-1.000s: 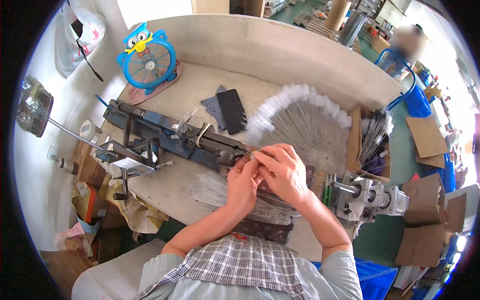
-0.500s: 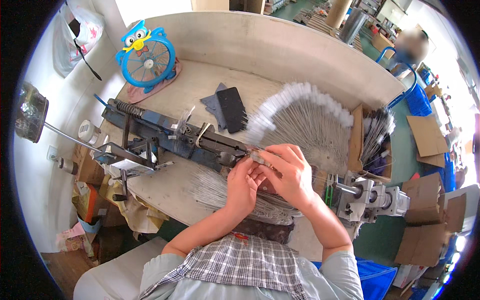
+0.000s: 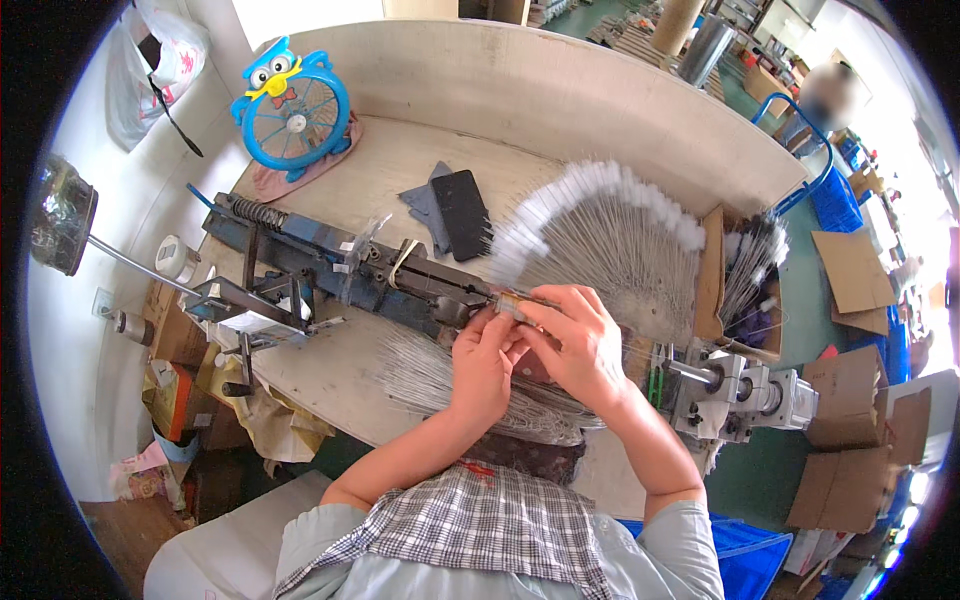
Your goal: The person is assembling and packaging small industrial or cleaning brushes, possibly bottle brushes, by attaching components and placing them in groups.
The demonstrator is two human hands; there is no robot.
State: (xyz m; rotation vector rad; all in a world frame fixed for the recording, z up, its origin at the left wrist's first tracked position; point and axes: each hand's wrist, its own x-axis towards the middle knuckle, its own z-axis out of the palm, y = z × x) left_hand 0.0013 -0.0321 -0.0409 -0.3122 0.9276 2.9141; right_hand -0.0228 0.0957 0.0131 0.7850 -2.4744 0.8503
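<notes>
Taking the hands as the clock's centre, red printing marks the plastic bag (image 3: 185, 65) far out at 10 o'clock, too small to read; whether the red mark on the checked apron (image 3: 520, 530) at 6 o'clock is lettering cannot be told. The right hand (image 3: 582, 340) pinches a small pale piece (image 3: 508, 303) between thumb and fingers, just beside the near end of the bench machine (image 3: 330, 262), which stretches toward 10 o'clock. The left hand (image 3: 482, 365) curls close beneath; whether it grips too is hidden. White-tipped wires (image 3: 615, 250) fan out toward 2 o'clock. Compared with one second ago, the right hand sits slightly nearer 3 o'clock, leaving more of the piece visible.
</notes>
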